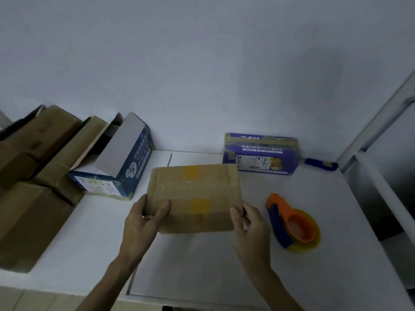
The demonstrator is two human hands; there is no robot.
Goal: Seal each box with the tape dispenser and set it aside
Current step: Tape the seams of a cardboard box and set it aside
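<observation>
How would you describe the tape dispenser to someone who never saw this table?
On the white table, look right of the brown cardboard box held in the middle. The tape dispenser lies there by itself. It alone has an orange body, with a blue handle and a round yellowish tape roll.

White table point(224, 265); tape dispenser point(292, 221); purple box point(261, 153)

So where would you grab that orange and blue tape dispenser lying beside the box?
Probably by the blue handle of the tape dispenser, coming down from above with the right hand, which is nearest. It lies flat on its side, so the long, narrow handle is exposed for fingers to wrap across; the yellow roll is wider and might spin.
</observation>
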